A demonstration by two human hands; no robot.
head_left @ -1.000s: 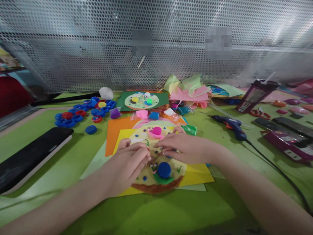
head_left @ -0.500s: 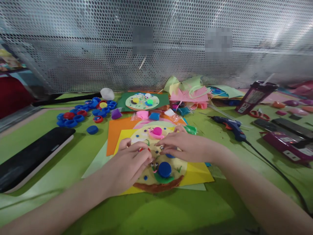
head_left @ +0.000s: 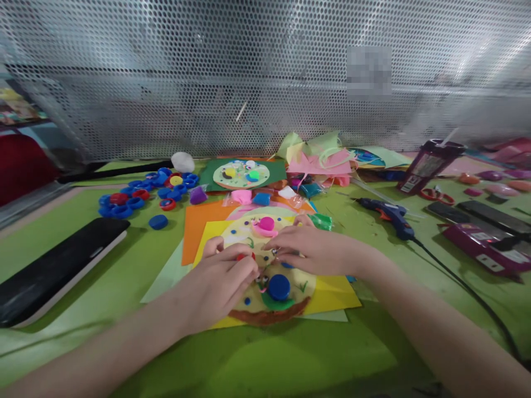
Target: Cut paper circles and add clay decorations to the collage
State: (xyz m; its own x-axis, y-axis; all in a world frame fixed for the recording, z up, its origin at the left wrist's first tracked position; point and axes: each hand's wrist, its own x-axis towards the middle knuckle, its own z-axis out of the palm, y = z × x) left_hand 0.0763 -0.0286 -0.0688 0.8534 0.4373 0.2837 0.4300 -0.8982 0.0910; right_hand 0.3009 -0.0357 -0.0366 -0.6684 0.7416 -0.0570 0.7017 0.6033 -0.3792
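Note:
A round cream craft disc (head_left: 243,290) decorated with clay and bottle-cap snails lies on yellow paper (head_left: 334,293). My left hand (head_left: 226,271) rests on the disc's left side, fingers curled and tips pressed together beside a red cap (head_left: 245,256); anything pinched there is too small to make out. From the right, my right hand (head_left: 305,246) reaches over the disc, fingers stretched and slightly apart around a small googly eye (head_left: 274,251). Below the hands sits a snail with a blue cap (head_left: 279,287) and green body. Above them is a pink snail (head_left: 266,225).
Blue and red bottle caps (head_left: 120,204) lie at the left, behind a black-topped case (head_left: 62,265). A second decorated disc (head_left: 240,179) lies at the back. Clay packets (head_left: 241,196) sit behind my hands. At right are a corded glue gun (head_left: 385,213), scissors (head_left: 437,195) and a purple cup (head_left: 429,166).
Both hands stay at nearly the same spots on the disc, with only tiny finger shifts. The whole view has moved slightly.

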